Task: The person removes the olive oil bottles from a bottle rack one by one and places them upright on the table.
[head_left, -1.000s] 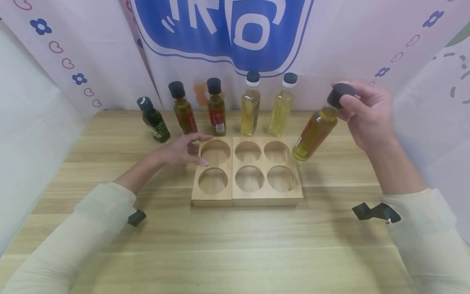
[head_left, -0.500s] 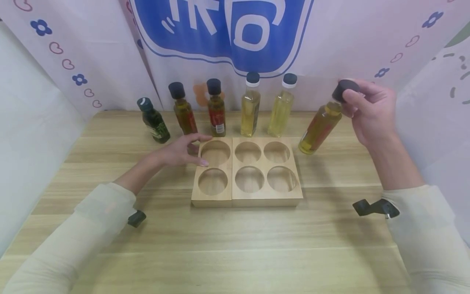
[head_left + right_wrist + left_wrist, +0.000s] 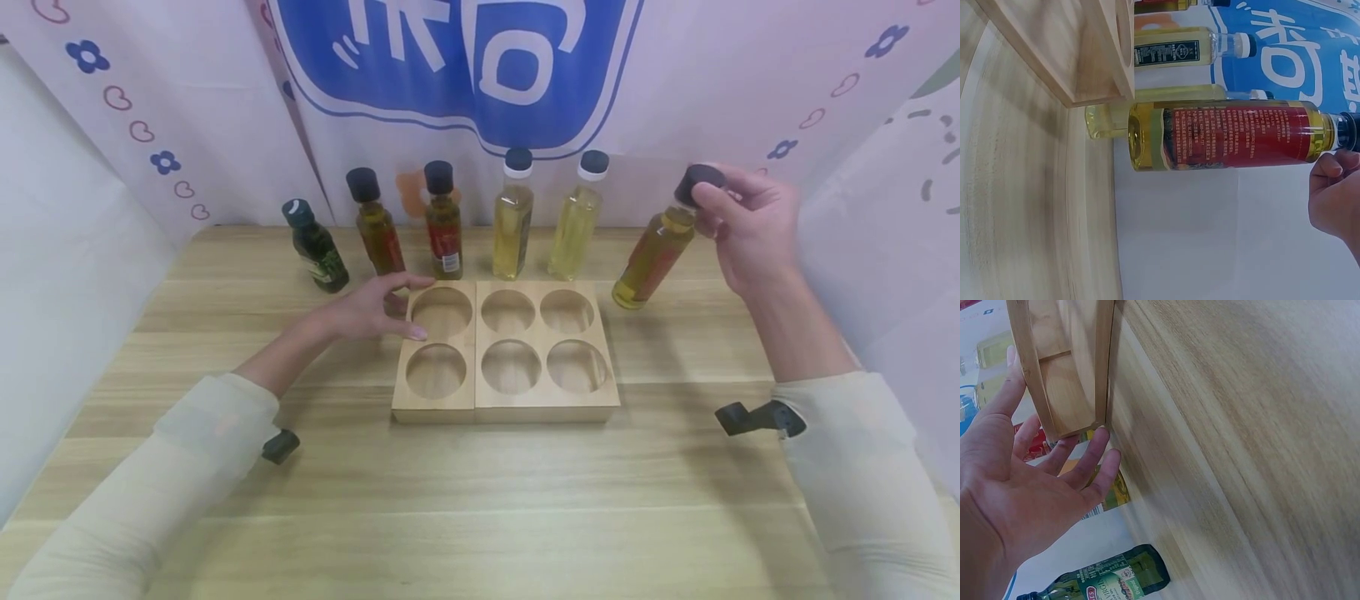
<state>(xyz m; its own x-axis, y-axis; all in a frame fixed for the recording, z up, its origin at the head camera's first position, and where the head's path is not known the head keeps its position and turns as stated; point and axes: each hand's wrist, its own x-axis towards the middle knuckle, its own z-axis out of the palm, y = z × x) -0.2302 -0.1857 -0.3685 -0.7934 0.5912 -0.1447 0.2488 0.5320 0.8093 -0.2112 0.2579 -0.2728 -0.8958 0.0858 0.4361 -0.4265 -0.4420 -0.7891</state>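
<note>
My right hand (image 3: 757,225) pinches the black cap of an oil bottle (image 3: 654,260) beyond the rack's back right corner. The bottle leans, base toward the left, with yellow-gold oil inside. In the right wrist view its red label (image 3: 1244,134) with small print shows, and the base is close to the tabletop. A light wooden rack (image 3: 475,367) stands mid-table, several round holes in its top. My left hand (image 3: 367,308) touches the rack's left end, thumb and index finger spread along the top edge. In the left wrist view its fingers (image 3: 1089,459) reach the rack's end, extended.
Behind the rack stand two pale oil bottles (image 3: 513,237) with white-and-black caps, and two darker red-labelled bottles (image 3: 444,237). A small green bottle (image 3: 318,254) is at left, label reading "virgin" in part. Printed cloth (image 3: 675,83) hangs behind the wooden table (image 3: 480,508).
My right hand has moved the oil bottle slightly back and right, away from the rack's corner, and the bottle leans a little less. The left hand and rack have stayed put.
</note>
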